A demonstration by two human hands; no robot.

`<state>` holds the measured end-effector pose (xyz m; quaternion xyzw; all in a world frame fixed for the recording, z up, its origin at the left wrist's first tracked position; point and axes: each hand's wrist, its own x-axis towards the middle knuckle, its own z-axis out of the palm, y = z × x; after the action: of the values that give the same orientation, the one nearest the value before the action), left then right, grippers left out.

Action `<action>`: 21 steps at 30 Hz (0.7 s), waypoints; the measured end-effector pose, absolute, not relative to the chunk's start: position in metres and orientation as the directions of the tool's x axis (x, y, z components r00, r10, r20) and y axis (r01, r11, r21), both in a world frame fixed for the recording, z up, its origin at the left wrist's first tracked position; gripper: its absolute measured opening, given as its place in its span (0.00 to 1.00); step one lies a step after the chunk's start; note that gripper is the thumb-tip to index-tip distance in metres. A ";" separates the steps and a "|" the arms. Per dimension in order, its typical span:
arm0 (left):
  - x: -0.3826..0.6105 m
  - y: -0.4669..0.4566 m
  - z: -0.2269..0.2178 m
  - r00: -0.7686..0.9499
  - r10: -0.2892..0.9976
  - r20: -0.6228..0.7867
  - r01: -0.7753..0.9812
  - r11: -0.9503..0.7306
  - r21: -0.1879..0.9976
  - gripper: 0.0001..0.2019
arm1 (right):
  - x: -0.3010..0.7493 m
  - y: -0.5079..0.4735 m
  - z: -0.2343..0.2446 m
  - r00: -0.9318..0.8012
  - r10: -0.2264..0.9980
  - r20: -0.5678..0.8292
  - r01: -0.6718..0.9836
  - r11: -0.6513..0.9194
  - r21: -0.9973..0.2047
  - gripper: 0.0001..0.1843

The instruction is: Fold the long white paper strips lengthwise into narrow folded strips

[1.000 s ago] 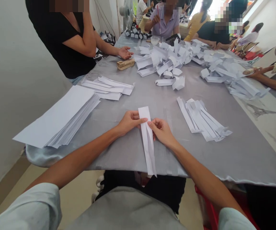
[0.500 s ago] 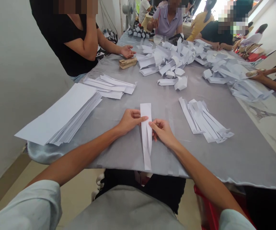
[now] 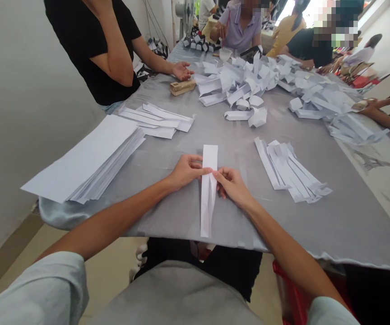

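A narrow folded paper strip (image 3: 210, 155) stands lengthwise in front of me, near the table's front edge. My left hand (image 3: 188, 171) grips its left side, thumb laid across the front. From the right, my right hand (image 3: 232, 184) pinches the opposite edge, its thumb close to the left thumb. Below the thumbs the fold gapes a little along the strip's length. To the left lies a thick stack of flat white paper sheets (image 3: 90, 149), and to the right a small pile of folded paper strips (image 3: 288, 169).
Behind the stack lie more folded strips (image 3: 161, 119). A large heap of folded paper pieces (image 3: 242, 83) covers the table's far middle, beside a small wooden block (image 3: 182, 87). A person in black (image 3: 113, 49) sits at the left; other people sit around the grey-clothed table (image 3: 168, 212).
The paper strip and both hands have shifted slightly to the right, and the strip's lower end has swung a little left. Both hands keep their hold. The person in black has moved slightly.
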<state>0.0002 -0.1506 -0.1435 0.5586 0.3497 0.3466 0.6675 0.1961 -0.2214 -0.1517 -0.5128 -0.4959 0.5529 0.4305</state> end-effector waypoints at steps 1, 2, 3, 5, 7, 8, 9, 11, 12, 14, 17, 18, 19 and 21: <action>0.000 -0.150 -0.144 0.504 0.861 -0.070 -0.076 0.125 0.989 0.24 | 0.196 -0.222 -0.150 -0.115 0.982 -0.152 0.045 -0.148 -0.988 0.26; 0.000 -0.150 -0.144 0.488 0.870 -0.062 -0.081 0.116 0.990 0.24 | 0.196 -0.222 -0.148 -0.128 0.979 -0.161 0.057 -0.155 -0.986 0.27; -0.001 -0.149 -0.144 0.469 0.881 -0.058 -0.083 0.109 0.991 0.24 | 0.196 -0.222 -0.147 -0.141 0.976 -0.166 0.064 -0.158 -0.985 0.27; -0.001 -0.149 -0.144 0.437 0.898 -0.055 -0.082 0.101 0.992 0.25 | 0.196 -0.222 -0.145 -0.162 0.972 -0.169 0.068 -0.160 -0.985 0.26; -0.002 -0.148 -0.143 0.430 0.901 -0.059 -0.080 0.103 0.991 0.26 | 0.196 -0.222 -0.145 -0.170 0.972 -0.163 0.060 -0.155 -0.986 0.26; -0.002 -0.148 -0.142 0.437 0.897 -0.067 -0.079 0.112 0.991 0.26 | 0.196 -0.222 -0.145 -0.171 0.972 -0.160 0.057 -0.153 -0.987 0.26; -0.003 -0.147 -0.142 0.451 0.889 -0.080 -0.077 0.127 0.989 0.26 | 0.196 -0.222 -0.146 -0.171 0.972 -0.159 0.055 -0.151 -0.987 0.26; -0.004 -0.147 -0.141 0.507 0.854 -0.118 -0.061 0.171 0.983 0.26 | 0.197 -0.222 -0.147 -0.171 0.973 -0.154 0.053 -0.147 -0.988 0.26; -0.004 -0.147 -0.140 0.542 0.829 -0.137 -0.046 0.192 0.980 0.27 | 0.197 -0.222 -0.148 -0.170 0.974 -0.152 0.052 -0.145 -0.988 0.26; -0.005 -0.147 -0.140 0.591 0.792 -0.153 -0.022 0.205 0.978 0.26 | 0.198 -0.222 -0.149 -0.170 0.974 -0.150 0.054 -0.142 -0.988 0.26; -0.006 -0.147 -0.140 0.593 0.795 -0.125 -0.024 0.172 0.985 0.24 | 0.199 -0.221 -0.150 -0.164 0.973 -0.161 0.065 -0.152 -0.986 0.27; -0.006 -0.147 -0.140 0.587 0.802 -0.110 -0.031 0.159 0.987 0.23 | 0.200 -0.221 -0.149 -0.163 0.973 -0.165 0.066 -0.156 -0.986 0.27; -0.005 -0.148 -0.140 0.584 0.806 -0.098 -0.038 0.147 0.988 0.22 | 0.200 -0.221 -0.149 -0.162 0.973 -0.167 0.065 -0.158 -0.985 0.27; -0.004 -0.149 -0.140 0.581 0.810 -0.079 -0.052 0.133 0.990 0.22 | 0.199 -0.222 -0.147 -0.162 0.972 -0.168 0.066 -0.159 -0.985 0.27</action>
<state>-0.0041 -0.1492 -0.1399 0.5761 0.3290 0.3185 0.6771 0.1987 -0.2218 -0.1472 -0.5086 -0.5104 0.5663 0.4001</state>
